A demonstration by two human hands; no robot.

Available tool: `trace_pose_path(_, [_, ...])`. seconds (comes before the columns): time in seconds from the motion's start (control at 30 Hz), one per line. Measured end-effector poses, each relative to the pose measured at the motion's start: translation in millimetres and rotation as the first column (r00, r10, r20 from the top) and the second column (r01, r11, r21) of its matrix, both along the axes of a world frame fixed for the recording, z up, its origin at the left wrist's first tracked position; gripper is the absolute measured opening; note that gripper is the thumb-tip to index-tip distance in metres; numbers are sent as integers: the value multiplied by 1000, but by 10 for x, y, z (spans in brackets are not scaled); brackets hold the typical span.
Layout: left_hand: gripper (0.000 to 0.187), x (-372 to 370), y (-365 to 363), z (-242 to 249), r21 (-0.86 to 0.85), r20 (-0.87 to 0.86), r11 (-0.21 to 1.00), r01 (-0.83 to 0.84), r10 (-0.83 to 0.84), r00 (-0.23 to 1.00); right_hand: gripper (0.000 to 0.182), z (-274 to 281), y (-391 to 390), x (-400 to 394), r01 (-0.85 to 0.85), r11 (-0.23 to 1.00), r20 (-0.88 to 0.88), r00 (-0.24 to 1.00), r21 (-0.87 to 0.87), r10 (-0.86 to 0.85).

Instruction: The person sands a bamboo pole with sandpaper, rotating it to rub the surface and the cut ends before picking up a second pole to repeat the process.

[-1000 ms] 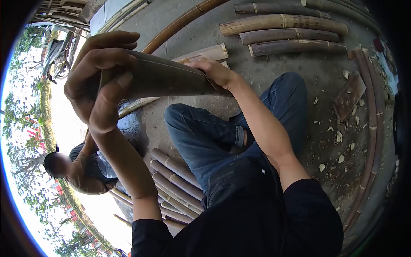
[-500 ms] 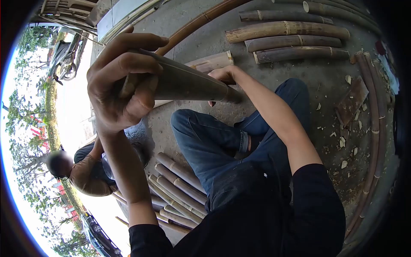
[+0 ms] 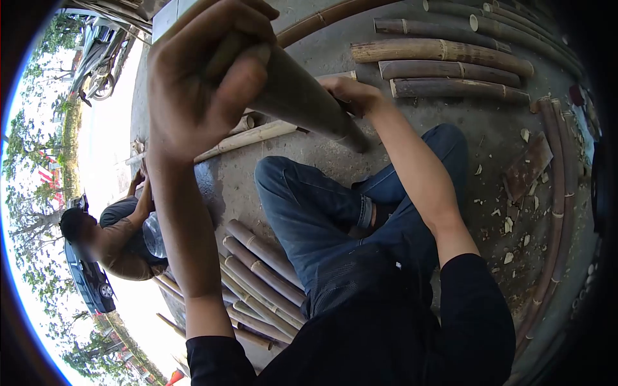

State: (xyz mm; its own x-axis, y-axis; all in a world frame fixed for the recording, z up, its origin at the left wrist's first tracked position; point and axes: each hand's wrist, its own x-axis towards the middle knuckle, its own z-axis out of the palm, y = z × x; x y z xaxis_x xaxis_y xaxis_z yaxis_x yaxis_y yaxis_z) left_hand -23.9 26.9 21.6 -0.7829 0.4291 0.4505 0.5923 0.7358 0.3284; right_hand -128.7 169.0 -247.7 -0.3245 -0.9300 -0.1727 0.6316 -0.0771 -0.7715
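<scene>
A thick dark bamboo piece [image 3: 309,96] slants across the view, its near end high and its far end down by the concrete floor. My left hand [image 3: 206,83] is wrapped round the near end, fingers curled over the top and thumb underneath. Farther down, my right hand [image 3: 355,96] is closed against the far side of the bamboo. A dark thing shows at its fingers, but the bamboo hides most of it. Behind lies a pale split bamboo length [image 3: 257,136] on the floor.
Cut bamboo pieces [image 3: 444,48] lie in a row ahead, with more bamboo lengths [image 3: 257,267] at my left. Long bamboo poles [image 3: 563,193] edge the right side. Wood chips [image 3: 508,225] surround a rusty plate [image 3: 529,166]. Another person [image 3: 122,241] sits at left.
My left hand has risen and shifted right with the bamboo end, tilting it more steeply. My right hand has moved slightly up and right. The other person's arms now reach forward.
</scene>
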Motion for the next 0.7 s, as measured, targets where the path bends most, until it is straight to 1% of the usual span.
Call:
trace_pose_path(0.03, [25,19,12,-43,26,15,997,-71,70,997,34,-92,39,145,211,977,-334,922,14,-194])
trace_pose_path(0.07, [25,1,41,-44,44,3,991,-127,127,992,37,-114,67,217,412,909,-642,679,-67,-355])
trace_pose_path(0.1, [25,28,68,2,-1,54,972,-235,234,971,37,-175,53,356,412,908,-650,670,-76,-358])
trace_pose_path(0.13, [25,40,148,17,0,43,975,-224,224,974,39,-362,45,583,603,781,-566,592,-162,-574])
trace_pose_path(0.17, [26,40,262,6,-45,-7,924,-380,380,925,43,-583,32,706,767,602,-463,461,-222,-757])
trace_pose_path(0.2, [27,22,350,-6,-74,-61,848,-525,521,851,43,-879,43,719,777,586,-471,438,-229,-765])
trace_pose_path(0.23, [33,-14,373,-11,-103,-39,818,-566,565,824,46,-1221,102,728,814,565,-482,443,-136,-755])
trace_pose_path(0.27, [33,-28,445,-20,-90,-38,825,-557,556,830,50,-1388,189,727,839,542,-491,457,-39,-742])
trace_pose_path(0.3, [36,-48,523,-28,-96,-86,791,-604,598,797,50,-1285,206,716,844,535,-498,448,-39,-743])
trace_pose_path(0.33, [40,-74,576,-27,-104,-133,754,-649,636,760,53,-1050,136,718,864,496,-432,418,-82,-799])
trace_pose_path(0.37, [43,-63,636,66,-158,-44,764,-625,627,778,56,-797,80,773,880,462,-360,398,-111,-844])
trace_pose_path(0.4, [47,-15,688,157,-215,57,771,-600,623,780,56,-514,62,868,878,471,-355,414,-89,-838])
trace_pose_path(0.43, [55,11,652,190,-254,30,800,-544,569,822,57,-165,46,872,889,420,-415,317,-184,-853])
trace_pose_path(0.47, [55,17,612,274,-255,19,801,-542,564,825,57,37,43,833,884,362,-462,199,-297,-864])
trace_pose_path(0.5, [58,29,571,373,-408,78,763,-501,576,814,57,20,52,828,885,350,-456,185,-308,-870])
trace_pose_path(0.53, [61,34,523,463,-551,131,710,-439,593,795,59,-97,57,830,880,351,-506,154,-321,-848])
trace_pose_path(0.57, [63,-86,433,507,-597,181,693,-403,606,775,60,-217,57,812,874,353,-554,121,-335,-824])
trace_pose_path(0.6, [55,-161,353,533,-708,168,631,-317,587,792,60,-496,66,774,873,341,-546,106,-350,-831])
trace_pose_path(0.63, [52,-228,145,456,-492,293,841,-226,404,866,61,-875,82,764,904,384,-624,191,-190,-758])
trace_pose_path(0.67, [49,-267,-49,338,-229,370,968,-106,188,910,63,-1079,71,788,911,412,-679,293,-15,-673])
trace_pose_path(0.7, [41,-286,-104,274,-18,424,997,-75,76,903,63,-1047,30,838,912,411,-672,297,-11,-678])
